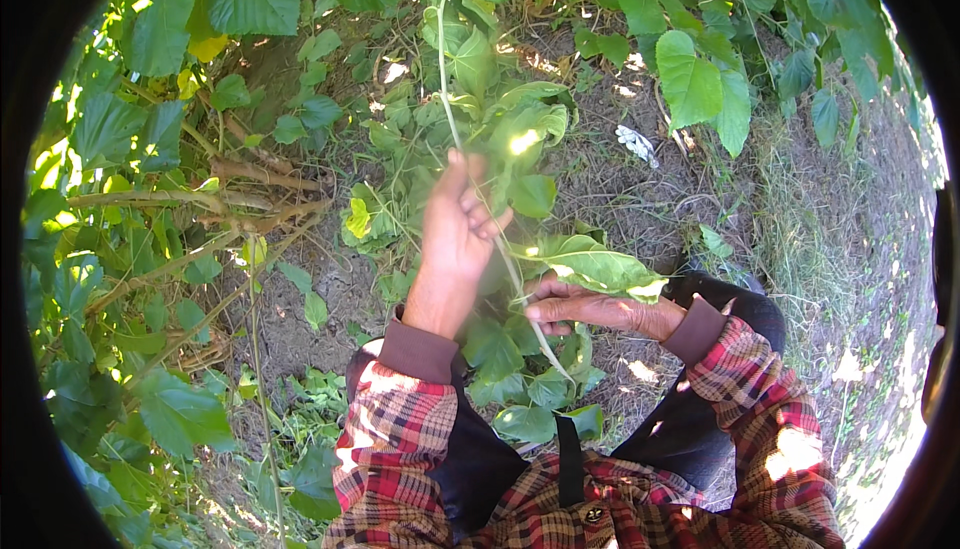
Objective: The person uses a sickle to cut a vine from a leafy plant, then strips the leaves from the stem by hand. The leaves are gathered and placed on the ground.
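A long, thin, pale green leafy branch runs from the top centre down between my hands, its lower end near my lap. My left hand is closed around the middle of this branch, fingers curled. Lower and to the right, my right hand pinches the branch near its lower end, partly hidden by a large curled leaf. More leaves crowd the branch above my left hand, some blurred. Loose green leaves lie below my hands, between my knees.
Woody branches of a leafy bush spread on the left, and a thin upright stem stands nearer. Leafy foliage hangs at the upper right. A small crumpled white thing lies on the soil. Dry grass covers ground at right.
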